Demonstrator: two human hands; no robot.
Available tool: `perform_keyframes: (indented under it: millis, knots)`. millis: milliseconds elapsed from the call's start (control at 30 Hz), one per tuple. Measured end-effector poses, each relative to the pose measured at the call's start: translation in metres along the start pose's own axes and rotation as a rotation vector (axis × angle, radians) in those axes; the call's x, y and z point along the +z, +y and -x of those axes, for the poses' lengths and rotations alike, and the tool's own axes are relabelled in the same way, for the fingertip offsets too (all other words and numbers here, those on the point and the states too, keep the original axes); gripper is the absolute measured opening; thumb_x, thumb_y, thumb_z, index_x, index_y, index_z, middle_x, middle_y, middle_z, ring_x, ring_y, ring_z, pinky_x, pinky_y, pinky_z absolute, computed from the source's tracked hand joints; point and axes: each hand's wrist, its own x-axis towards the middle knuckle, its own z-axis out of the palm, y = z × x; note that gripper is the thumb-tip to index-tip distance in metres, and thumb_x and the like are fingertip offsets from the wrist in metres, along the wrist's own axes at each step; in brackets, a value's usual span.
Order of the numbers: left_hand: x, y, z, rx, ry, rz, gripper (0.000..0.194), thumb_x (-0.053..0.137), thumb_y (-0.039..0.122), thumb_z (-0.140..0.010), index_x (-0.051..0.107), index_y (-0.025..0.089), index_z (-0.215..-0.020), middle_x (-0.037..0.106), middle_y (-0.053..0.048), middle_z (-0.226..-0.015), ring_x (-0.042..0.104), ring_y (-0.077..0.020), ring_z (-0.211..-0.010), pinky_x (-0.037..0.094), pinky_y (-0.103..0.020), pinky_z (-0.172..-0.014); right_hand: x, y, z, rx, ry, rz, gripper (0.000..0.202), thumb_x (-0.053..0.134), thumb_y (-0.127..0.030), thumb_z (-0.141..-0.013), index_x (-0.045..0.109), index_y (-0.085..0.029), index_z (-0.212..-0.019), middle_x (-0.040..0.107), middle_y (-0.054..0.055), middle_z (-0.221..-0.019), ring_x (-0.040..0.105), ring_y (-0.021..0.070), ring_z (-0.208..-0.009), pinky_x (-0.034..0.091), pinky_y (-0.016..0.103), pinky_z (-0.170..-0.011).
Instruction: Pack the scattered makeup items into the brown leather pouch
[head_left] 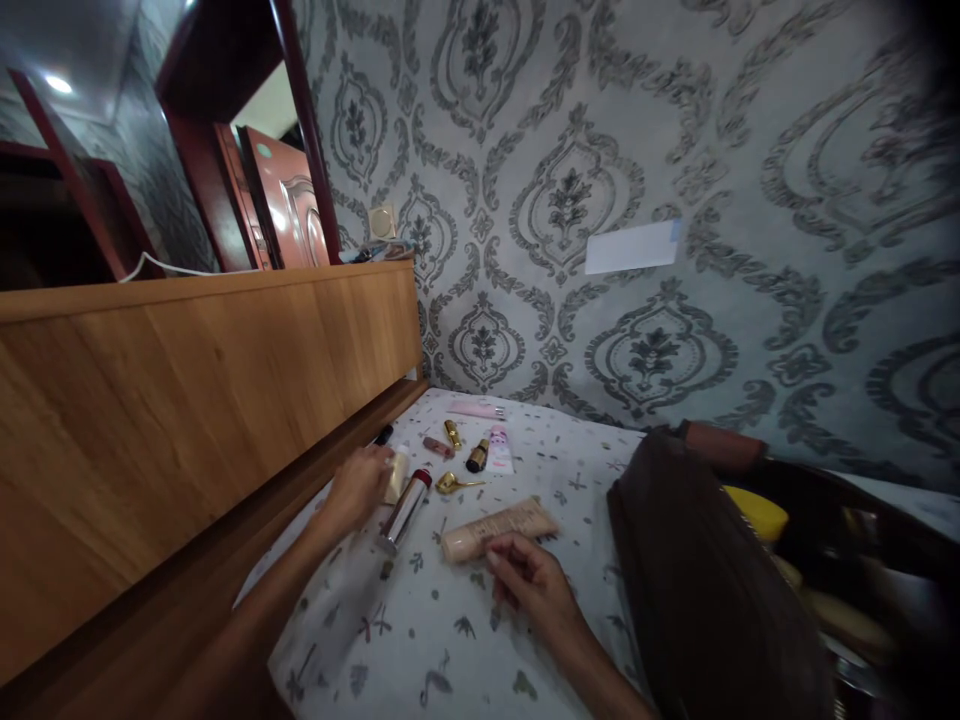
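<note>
On the patterned white cloth, my left hand (361, 488) reaches to a cream-coloured tube (397, 474), its bent fingers against the tube's left side; part of the grip is hidden. My right hand (531, 580) is at the lower edge of a beige cosmetic tube (499, 529), fingers loosely curled, with a gap between thumb and palm and nothing seen in it. Between the hands lies a silver cylinder with a dark red end (406, 510). Beyond are a gold spoon-shaped piece (454, 484), a dark bottle with gold (477, 456) and a small white-and-pink tube (499, 450).
A large dark brown bag (697, 580) gapes at the right, with a yellow lid (759, 512) inside. A wooden panel (225, 370) borders the left. Farther back lie a long pink tube (476, 409), a gold tube (452, 434) and a small pinkish item (437, 447), before the wallpapered wall.
</note>
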Motion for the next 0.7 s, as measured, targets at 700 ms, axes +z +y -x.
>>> perform_keyframes:
  millis: [700]
  knots:
    - [0.043, -0.035, -0.07, -0.205, 0.069, -0.042, 0.028, 0.049, 0.033, -0.091, 0.072, 0.022, -0.104, 0.072, -0.01, -0.105, 0.064, -0.024, -0.1, 0.042, -0.028, -0.072, 0.0, 0.003, -0.001, -0.02, -0.012, -0.039, 0.047, 0.073, -0.062, -0.062, 0.06, -0.018, -0.073, 0.049, -0.005, -0.048, 0.045, 0.0104, -0.042, 0.03, 0.022, -0.04]
